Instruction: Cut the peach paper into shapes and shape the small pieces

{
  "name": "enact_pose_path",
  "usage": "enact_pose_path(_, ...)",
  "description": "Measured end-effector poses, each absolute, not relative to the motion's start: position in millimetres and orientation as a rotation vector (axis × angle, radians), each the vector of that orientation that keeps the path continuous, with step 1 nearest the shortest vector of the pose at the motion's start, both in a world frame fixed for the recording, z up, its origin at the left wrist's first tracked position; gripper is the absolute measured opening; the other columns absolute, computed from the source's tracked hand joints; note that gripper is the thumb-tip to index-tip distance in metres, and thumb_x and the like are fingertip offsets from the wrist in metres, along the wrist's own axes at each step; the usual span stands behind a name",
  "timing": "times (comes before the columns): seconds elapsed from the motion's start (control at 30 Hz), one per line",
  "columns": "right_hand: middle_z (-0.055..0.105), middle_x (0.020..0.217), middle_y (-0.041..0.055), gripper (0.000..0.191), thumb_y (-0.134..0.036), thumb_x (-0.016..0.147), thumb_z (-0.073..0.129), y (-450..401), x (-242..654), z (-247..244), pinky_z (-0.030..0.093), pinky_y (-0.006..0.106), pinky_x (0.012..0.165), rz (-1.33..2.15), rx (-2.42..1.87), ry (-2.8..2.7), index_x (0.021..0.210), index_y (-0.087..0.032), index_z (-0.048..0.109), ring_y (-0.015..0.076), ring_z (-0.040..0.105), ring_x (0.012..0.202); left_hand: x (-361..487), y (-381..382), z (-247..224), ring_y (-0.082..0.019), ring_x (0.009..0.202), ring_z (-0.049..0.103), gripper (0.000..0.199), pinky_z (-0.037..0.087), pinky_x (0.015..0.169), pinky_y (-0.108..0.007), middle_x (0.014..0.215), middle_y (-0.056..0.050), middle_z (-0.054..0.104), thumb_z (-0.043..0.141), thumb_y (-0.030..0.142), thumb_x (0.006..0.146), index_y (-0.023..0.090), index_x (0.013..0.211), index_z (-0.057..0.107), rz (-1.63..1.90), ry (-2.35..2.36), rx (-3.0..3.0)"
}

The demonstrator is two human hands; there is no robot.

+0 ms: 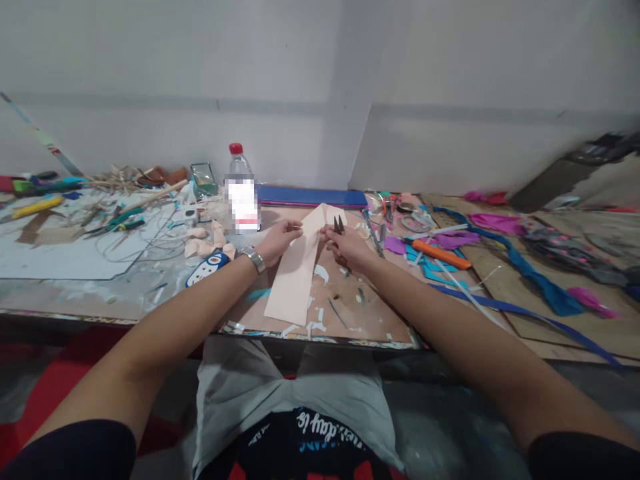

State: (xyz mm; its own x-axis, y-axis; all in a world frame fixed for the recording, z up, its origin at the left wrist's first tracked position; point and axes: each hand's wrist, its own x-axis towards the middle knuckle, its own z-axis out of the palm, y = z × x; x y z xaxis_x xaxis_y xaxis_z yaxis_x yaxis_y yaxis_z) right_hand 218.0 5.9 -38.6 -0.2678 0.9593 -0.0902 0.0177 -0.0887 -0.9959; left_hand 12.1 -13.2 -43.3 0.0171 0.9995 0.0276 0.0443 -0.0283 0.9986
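A long pale cream strip of paper or thin card (pixel 293 283) lies at a slant before me, its far end folded over to the right. My left hand (pixel 281 241), with a metal watch on the wrist, has its fingers closed at the strip's left edge. Dark scissors (pixel 339 224) are held in my right hand (pixel 349 249), blades pointing up and away; the handles are hidden in the palm. The fingertips of that hand touch the strip's right edge near the fold. Pale offcuts (pixel 321 272) litter the tabletop beside the strip.
A red-capped bottle (pixel 236 160) stands behind my left hand. A blue flat case (pixel 310 195) lies against the wall. Crumpled pale pieces (pixel 203 247) and a blue-and-white owl-like item (pixel 207 268) sit left. An orange cutter (pixel 441 254) and blue strips (pixel 520 267) lie right.
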Motion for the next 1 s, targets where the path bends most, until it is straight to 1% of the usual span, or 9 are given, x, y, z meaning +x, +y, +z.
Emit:
enact_pose_path(0.2,0.038,0.044,-0.0099,0.029,-0.040,0.079,0.079,11,226,-47,0.018,0.021,0.035,1.357,-1.113,-1.394,0.093,-0.020,0.064,0.0058,0.026,0.035,15,-18,-46,-0.014,0.080,0.061,0.035,0.049,0.075,-0.028,0.119,-0.009,0.069,0.066,0.012,0.073,0.016,0.108,0.065,1.232,1.203,1.290)
enact_pose_path(0.37,0.052,0.050,-0.0030,0.032,-0.044,0.072,0.083,12,229,-51,0.027,0.023,0.039,1.322,-1.143,-1.434,0.077,-0.018,0.065,0.0076,0.036,0.040,15,-21,-42,-0.018,0.095,0.063,0.034,0.048,0.089,-0.032,0.120,-0.010,0.069,0.068,0.013,0.073,0.015,0.107,0.065,1.281,1.169,1.351)
enact_pose_path(0.47,0.064,0.061,0.0014,0.034,-0.042,0.065,0.087,11,228,-51,0.037,0.023,0.045,1.282,-1.154,-1.455,0.074,-0.017,0.066,0.0102,0.049,0.051,16,-23,-39,-0.020,0.101,0.063,0.036,0.048,0.095,-0.035,0.119,-0.010,0.070,0.071,0.015,0.072,0.015,0.107,0.066,1.289,1.119,1.384)
enact_pose_path(0.57,0.067,0.065,0.0023,0.035,-0.040,0.061,0.087,8,227,-51,0.042,0.024,0.049,1.265,-1.166,-1.475,0.074,-0.016,0.066,0.0121,0.055,0.056,18,-24,-37,-0.021,0.104,0.064,0.036,0.047,0.097,-0.036,0.115,-0.011,0.072,0.072,0.016,0.072,0.015,0.107,0.067,1.285,1.064,1.402)
enact_pose_path(0.67,0.061,0.057,-0.0011,0.033,-0.040,0.064,0.085,6,226,-51,0.037,0.023,0.045,1.265,-1.179,-1.486,0.073,-0.016,0.064,0.0107,0.051,0.049,20,-26,-35,-0.021,0.101,0.067,0.029,0.050,0.093,-0.034,0.114,-0.012,0.073,0.066,0.027,0.080,0.014,0.106,0.066,1.293,1.026,1.379)
enact_pose_path(0.77,0.057,0.055,-0.0038,0.032,-0.039,0.065,0.083,6,227,-52,0.032,0.022,0.043,1.274,-1.158,-1.485,0.073,-0.018,0.060,0.0084,0.045,0.046,22,-29,-31,-0.021,0.091,0.069,0.035,0.054,0.083,-0.035,0.113,-0.011,0.074,0.047,0.034,0.089,0.015,0.115,0.062,1.295,0.989,1.355)
enact_pose_path(0.83,0.053,0.051,-0.0063,0.034,-0.042,0.067,0.082,6,227,-52,0.029,0.021,0.041,1.292,-1.135,-1.478,0.074,-0.019,0.057,0.0072,0.041,0.043,23,-30,-29,-0.021,0.090,0.069,0.040,0.055,0.081,-0.035,0.113,-0.009,0.075,0.041,0.028,0.087,0.017,0.119,0.061,1.291,0.976,1.371)
enact_pose_path(0.93,0.040,0.042,-0.0099,0.036,-0.053,0.075,0.073,5,227,-49,0.022,0.023,0.036,1.342,-1.112,-1.468,0.077,-0.022,0.055,0.0069,0.028,0.034,21,-29,-30,-0.022,0.097,0.068,0.040,0.053,0.090,-0.036,0.113,-0.008,0.075,0.045,0.016,0.075,0.016,0.108,0.067,1.303,1.030,1.430)
enact_pose_path(1.0,0.047,0.045,-0.0078,0.040,-0.061,0.080,0.066,4,228,-47,0.020,0.025,0.033,1.365,-1.099,-1.464,0.082,-0.022,0.056,0.0069,0.025,0.031,19,-26,-35,-0.022,0.100,0.066,0.039,0.050,0.097,-0.038,0.112,-0.009,0.075,0.045,0.012,0.070,0.015,0.100,0.070,1.308,1.090,1.478)
